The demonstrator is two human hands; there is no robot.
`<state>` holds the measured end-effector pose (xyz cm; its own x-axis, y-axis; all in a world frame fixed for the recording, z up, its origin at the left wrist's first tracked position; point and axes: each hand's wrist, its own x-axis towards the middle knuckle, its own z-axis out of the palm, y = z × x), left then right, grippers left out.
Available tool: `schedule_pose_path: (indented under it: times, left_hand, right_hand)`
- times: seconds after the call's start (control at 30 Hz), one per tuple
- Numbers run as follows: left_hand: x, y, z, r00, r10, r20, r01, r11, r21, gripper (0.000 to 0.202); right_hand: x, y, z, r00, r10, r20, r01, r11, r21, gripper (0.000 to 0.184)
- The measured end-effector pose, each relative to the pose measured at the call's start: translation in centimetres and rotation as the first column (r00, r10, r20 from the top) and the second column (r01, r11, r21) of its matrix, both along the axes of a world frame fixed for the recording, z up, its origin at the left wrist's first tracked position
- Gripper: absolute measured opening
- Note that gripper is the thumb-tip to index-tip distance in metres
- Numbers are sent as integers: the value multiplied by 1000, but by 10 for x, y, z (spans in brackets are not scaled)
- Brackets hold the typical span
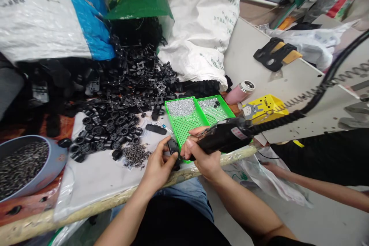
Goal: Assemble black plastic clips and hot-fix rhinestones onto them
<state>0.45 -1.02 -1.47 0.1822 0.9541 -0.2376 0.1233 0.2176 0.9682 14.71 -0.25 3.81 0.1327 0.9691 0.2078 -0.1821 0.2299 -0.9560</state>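
At the front edge of the table, my left hand (159,164) is closed around a black plastic part (173,147), thumb resting on it. My right hand (206,157) grips a black electric screwdriver (220,138) whose nose points left toward that part; fingers hide the tip. Just behind both hands lies a green two-section tray (190,126) holding many small silver screws (181,107). Left of my left hand are a heap of tiny dark metal pieces (136,155) and a pile of black wheel-like parts (108,128). A flat black part (156,129) lies nearby.
A bluish bowl (57,157) of small dark pieces stands at left. Black parts (135,73) spill from a green bag (141,4) between white sacks. A pink flask (238,93) and yellow box (278,104) sit beyond the tray. At right, another person's forearm (319,189) reaches in.
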Motion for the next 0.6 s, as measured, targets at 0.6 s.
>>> schedule_pose_path:
  times: [0.6]
  left_hand:
    - [0,4,4,994,-10,106,15,999,-42,60]
  right_hand:
    - [12,4,8,997,82,15,-83,995,62,24]
